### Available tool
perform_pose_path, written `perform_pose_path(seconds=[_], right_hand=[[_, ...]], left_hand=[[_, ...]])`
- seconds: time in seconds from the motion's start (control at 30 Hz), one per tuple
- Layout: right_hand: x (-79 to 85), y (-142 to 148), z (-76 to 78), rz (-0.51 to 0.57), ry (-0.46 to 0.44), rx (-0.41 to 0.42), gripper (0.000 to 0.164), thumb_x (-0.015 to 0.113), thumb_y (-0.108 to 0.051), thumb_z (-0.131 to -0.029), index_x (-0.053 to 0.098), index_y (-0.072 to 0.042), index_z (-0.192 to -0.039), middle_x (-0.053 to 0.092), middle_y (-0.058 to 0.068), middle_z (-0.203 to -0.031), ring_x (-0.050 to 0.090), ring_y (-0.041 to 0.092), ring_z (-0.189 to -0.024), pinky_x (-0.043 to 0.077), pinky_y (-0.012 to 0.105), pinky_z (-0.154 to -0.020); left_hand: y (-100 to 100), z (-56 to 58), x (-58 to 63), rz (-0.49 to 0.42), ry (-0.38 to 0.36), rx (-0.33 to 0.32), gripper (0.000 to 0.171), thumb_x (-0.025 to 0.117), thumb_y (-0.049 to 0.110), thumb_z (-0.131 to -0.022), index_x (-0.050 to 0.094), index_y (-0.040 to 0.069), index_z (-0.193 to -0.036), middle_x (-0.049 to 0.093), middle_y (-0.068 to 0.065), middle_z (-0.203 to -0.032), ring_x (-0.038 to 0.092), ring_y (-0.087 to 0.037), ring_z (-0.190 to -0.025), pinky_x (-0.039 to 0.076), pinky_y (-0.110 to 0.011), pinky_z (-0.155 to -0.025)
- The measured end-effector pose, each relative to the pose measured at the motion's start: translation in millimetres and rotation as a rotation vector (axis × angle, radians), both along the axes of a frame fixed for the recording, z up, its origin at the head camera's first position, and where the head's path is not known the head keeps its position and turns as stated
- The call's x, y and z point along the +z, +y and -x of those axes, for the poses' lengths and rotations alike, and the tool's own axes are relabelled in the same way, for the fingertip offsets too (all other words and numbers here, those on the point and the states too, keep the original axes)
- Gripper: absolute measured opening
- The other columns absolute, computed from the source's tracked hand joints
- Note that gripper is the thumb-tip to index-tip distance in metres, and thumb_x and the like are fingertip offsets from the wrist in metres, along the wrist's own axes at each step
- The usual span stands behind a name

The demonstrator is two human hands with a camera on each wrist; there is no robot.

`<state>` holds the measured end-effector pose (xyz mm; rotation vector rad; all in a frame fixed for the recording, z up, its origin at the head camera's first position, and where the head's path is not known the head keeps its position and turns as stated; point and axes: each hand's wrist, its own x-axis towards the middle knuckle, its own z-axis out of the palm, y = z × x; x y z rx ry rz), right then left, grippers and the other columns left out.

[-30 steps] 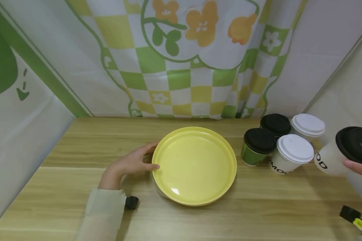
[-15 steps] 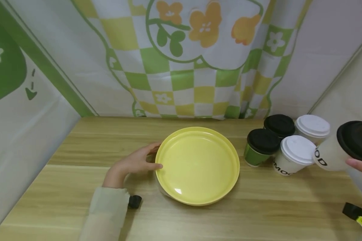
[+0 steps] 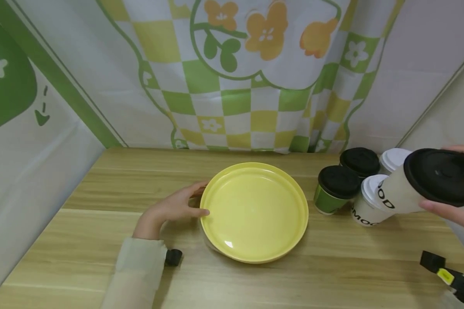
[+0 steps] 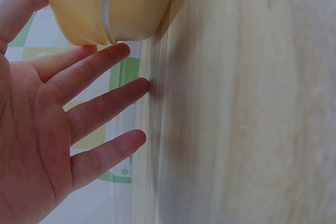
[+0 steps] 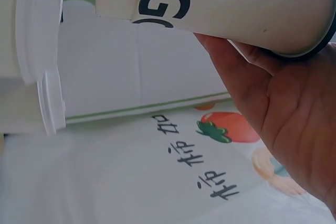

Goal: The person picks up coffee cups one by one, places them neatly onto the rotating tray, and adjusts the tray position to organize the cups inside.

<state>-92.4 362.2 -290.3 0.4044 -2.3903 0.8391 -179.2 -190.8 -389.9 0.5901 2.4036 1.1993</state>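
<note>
A round yellow plate [image 3: 255,212] lies on the wooden table; in the left wrist view it shows as two stacked layers [image 4: 139,3]. My left hand [image 3: 174,209] is at its left edge, the thumb over the rim and the other fingers spread straight, fingertips right at the side. My right hand [image 5: 283,108] grips a white paper cup [image 3: 400,193] with a black lid [image 3: 441,177], lifted and tilted at the right. Dark letters run along its side. Below and behind it stand a green cup [image 3: 328,199] with a black lid and a white-lidded cup [image 3: 365,208].
Behind those stand another black-lidded cup [image 3: 359,161] and a white-lidded one [image 3: 394,159], partly covered by the held cup. A checked floral cloth [image 3: 236,103] hangs at the table's back edge. White printed sheets flank both sides.
My right hand has brought the black-lidded cup leftward and slightly up, so that it now overlaps the white-lidded cups. The left hand stays at the plate. The head view has shifted slightly.
</note>
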Motion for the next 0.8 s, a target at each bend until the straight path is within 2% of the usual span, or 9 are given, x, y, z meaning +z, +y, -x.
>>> perform_pose_path(seconds=[0.1,0.33,0.6,0.8], right_hand=[[0.8,-6.6,2.0,0.066,-0.074,0.056,0.102,0.079,0.019,-0.063,0.037,-0.010,-0.151,0.043,-0.027,-0.133,0.044,-0.014,-0.114,0.033,-0.005,-0.087],[6.6,-27.6,4.6,0.130,-0.104,0.170,0.110,0.080,0.026,-0.052,0.039,-0.006,-0.149,0.048,-0.013,-0.133,0.052,-0.006,-0.108,0.040,-0.002,-0.083],[6.2,-43.0,8.5,0.116,-0.210,0.261,0.108,0.081,0.023,-0.057,0.036,-0.007,-0.150,0.047,-0.010,-0.138,0.055,-0.006,-0.111,0.043,0.001,-0.083],[12.0,-63.2,13.5,0.061,-0.273,0.290,0.105,0.085,0.014,-0.062,0.036,-0.010,-0.151,0.047,-0.006,-0.136,0.055,-0.002,-0.108,0.044,0.004,-0.081]], left_hand=[[-0.1,0.5,0.1,0.001,0.006,-0.004,0.086,0.075,0.024,-0.089,0.025,0.014,-0.158,0.037,-0.015,-0.158,0.032,-0.036,-0.147,0.024,-0.061,-0.118],[-1.0,0.2,-0.2,0.004,0.010,-0.001,0.085,0.075,0.023,-0.089,0.025,0.014,-0.158,0.037,-0.015,-0.158,0.032,-0.037,-0.147,0.025,-0.061,-0.118],[-0.8,-0.4,-0.4,0.011,0.002,-0.001,0.086,0.075,0.025,-0.089,0.025,0.015,-0.158,0.036,-0.015,-0.158,0.031,-0.036,-0.148,0.024,-0.060,-0.118],[-1.7,0.4,-1.8,0.010,-0.007,0.001,0.086,0.075,0.026,-0.089,0.025,0.016,-0.158,0.035,-0.015,-0.159,0.030,-0.036,-0.148,0.024,-0.060,-0.118]])
